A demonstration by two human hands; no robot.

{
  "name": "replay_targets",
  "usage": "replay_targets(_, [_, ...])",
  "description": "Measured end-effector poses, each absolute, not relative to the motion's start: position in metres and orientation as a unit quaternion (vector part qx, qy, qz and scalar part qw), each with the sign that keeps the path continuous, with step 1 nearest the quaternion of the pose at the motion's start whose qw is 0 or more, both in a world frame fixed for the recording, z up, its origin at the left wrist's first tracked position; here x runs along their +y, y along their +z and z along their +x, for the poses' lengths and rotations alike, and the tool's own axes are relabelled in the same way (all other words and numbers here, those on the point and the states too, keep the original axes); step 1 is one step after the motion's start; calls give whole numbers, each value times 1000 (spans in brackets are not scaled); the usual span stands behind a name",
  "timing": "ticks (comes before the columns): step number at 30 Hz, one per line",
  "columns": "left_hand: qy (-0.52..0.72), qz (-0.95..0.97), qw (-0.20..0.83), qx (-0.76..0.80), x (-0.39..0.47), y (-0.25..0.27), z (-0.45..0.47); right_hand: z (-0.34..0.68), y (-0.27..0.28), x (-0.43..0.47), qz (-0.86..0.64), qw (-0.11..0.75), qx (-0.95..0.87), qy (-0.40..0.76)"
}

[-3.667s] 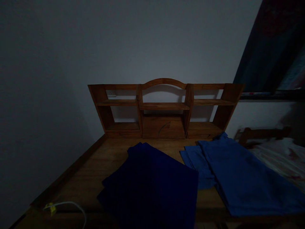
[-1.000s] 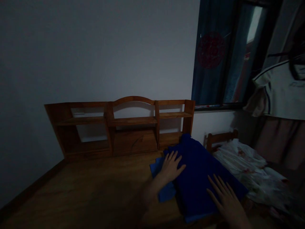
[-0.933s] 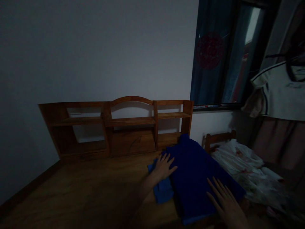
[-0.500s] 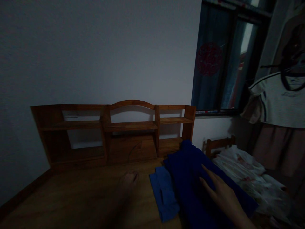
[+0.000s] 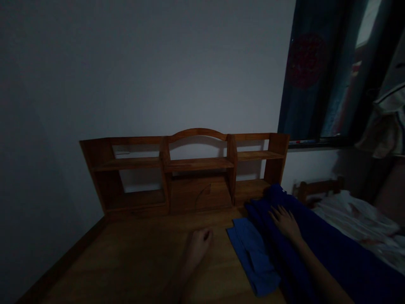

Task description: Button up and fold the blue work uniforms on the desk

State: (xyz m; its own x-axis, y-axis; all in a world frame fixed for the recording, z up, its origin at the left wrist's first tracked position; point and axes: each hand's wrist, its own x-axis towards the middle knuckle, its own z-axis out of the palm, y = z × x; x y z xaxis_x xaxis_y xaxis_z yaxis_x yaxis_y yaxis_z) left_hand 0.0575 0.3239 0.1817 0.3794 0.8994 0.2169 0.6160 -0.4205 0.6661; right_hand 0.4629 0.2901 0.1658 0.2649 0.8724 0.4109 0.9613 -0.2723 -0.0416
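Observation:
My right hand point(image 5: 286, 223) lies flat with its fingers spread on a dark blue cloth point(image 5: 319, 236), possibly a garment, which stretches along the right side of the wooden desk point(image 5: 139, 261). Just left of it, a smaller folded blue cloth point(image 5: 253, 257) lies on the desktop. My left hand point(image 5: 199, 244) is curled into a loose fist above or on the bare wood, left of the smaller cloth, and nothing shows in it. Dim light hides fine detail.
A wooden shelf unit point(image 5: 199, 164) with several compartments stands at the back of the desk against the wall. To the right are a wooden chair back point(image 5: 319, 188), a pale plastic-like heap point(image 5: 354, 213), hanging clothes point(image 5: 387, 131) and a dark window point(image 5: 316, 84).
My right hand has moved forward along the dark blue cloth and now rests flat on it. My left hand stays loosely closed. The view has turned left, so the scene sits further right.

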Motion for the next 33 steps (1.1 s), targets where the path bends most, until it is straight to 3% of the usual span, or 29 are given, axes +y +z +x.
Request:
replay_targets(15, [247, 844, 160, 449, 318, 184, 54, 504, 138, 317, -764, 154, -606, -163])
replay_targets(33, [216, 848, 158, 457, 306, 194, 55, 481, 165, 300, -740, 232, -614, -147])
